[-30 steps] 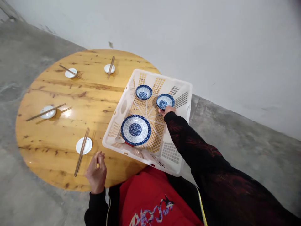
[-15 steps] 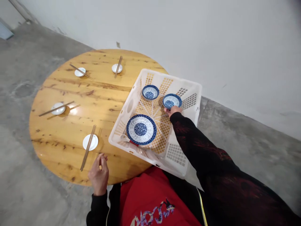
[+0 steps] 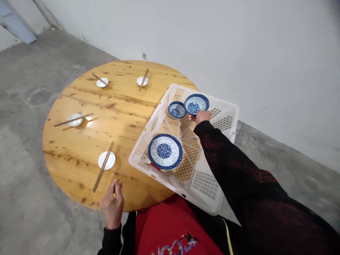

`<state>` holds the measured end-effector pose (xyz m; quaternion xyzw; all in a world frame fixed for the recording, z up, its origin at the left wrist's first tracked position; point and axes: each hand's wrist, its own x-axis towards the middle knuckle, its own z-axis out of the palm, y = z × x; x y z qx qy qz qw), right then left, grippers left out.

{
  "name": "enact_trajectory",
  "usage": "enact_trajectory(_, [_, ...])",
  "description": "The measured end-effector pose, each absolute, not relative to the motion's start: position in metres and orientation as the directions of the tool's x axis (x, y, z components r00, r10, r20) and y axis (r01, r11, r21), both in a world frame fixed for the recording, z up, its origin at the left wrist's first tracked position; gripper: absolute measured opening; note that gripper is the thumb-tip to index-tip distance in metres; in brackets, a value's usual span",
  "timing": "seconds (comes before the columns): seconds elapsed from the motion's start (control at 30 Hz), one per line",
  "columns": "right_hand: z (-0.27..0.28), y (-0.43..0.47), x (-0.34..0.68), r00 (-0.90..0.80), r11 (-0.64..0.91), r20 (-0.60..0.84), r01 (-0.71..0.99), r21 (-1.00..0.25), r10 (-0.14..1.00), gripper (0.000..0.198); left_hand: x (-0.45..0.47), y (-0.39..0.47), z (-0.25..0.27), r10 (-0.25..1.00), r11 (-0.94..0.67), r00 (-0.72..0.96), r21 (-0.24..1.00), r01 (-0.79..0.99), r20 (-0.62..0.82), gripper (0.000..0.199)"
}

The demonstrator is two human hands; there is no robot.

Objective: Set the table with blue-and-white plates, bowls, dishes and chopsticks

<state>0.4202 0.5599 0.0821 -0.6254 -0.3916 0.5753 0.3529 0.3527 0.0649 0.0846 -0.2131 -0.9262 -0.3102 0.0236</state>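
Note:
My right hand point(image 3: 201, 116) grips the near rim of a blue-and-white bowl point(image 3: 196, 103), held up over the far side of a white plastic basket point(image 3: 227, 108). A second blue-and-white bowl point(image 3: 176, 110) sits in the basket just left of it. Nearer to me, a large blue-and-white plate point(image 3: 170, 160) lies in the same basket. Beside its lower left edge is a white spoon point(image 3: 145, 159) with a red part at the handle. My left hand point(image 3: 113, 202) hovers by the table's near edge, fingers curled together with nothing seen in them.
The basket overlaps the right part of a round wooden table point(image 3: 127, 138). Several small white dishes, one near me point(image 3: 111, 161), carry chopsticks point(image 3: 102, 173) laid across them. A white wall point(image 3: 239, 49) rises behind, and concrete floor point(image 3: 23, 159) surrounds the table.
My right hand has lifted the bowl from the basket's far right area, and it now looms larger beside the other bowl. The view has shifted slightly. My left hand stays curled.

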Motion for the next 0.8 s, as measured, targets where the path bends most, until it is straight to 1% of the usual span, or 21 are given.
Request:
enact_trajectory(0.07, [0.087,0.56,0.421,0.103,-0.402,-0.394,0.081,-0.912,0.913,0.019,0.355,0.062,0.083,0.356,0.728,-0.922,0.572,0.378,0.155,0.031])
enact_trajectory(0.1, [0.089,0.561,0.421,0.108,-0.392,-0.383,0.09,-0.915,0.917,0.018,0.356,0.062,0.082,0.342,0.732,-0.929,0.579,0.359,0.143,0.031])
enact_trajectory(0.27, [0.086,0.567,0.405,-0.002,-0.42,-0.426,0.163,-0.893,0.905,0.017,0.352,0.071,0.084,0.304,0.733,-0.943,0.6,0.321,0.134,0.03])
enact_trajectory(0.4, [0.074,0.573,0.394,-0.047,-0.415,-0.441,0.263,-0.871,0.896,0.017,0.352,0.073,0.089,0.292,0.744,-0.948,0.594,0.307,0.124,0.03])
enact_trajectory(0.5, [0.067,0.576,0.395,-0.077,-0.38,-0.43,0.346,-0.858,0.9,0.016,0.356,0.068,0.09,0.245,0.772,-0.964,0.581,0.257,0.102,0.032])
enact_trajectory(0.6, [0.065,0.581,0.398,-0.118,-0.327,-0.413,0.437,-0.838,0.903,0.016,0.36,0.063,0.089,0.203,0.774,-0.977,0.602,0.199,0.062,0.034])
enact_trajectory(0.7, [0.065,0.585,0.4,-0.171,-0.265,-0.41,0.535,-0.802,0.896,0.012,0.361,0.062,0.088,0.178,0.766,-0.984,0.626,0.15,0.018,0.034])
enact_trajectory(0.8, [0.067,0.588,0.401,-0.221,-0.213,-0.42,0.608,-0.765,0.88,0.007,0.36,0.061,0.086,0.168,0.773,-0.986,0.619,0.141,0.015,0.034])
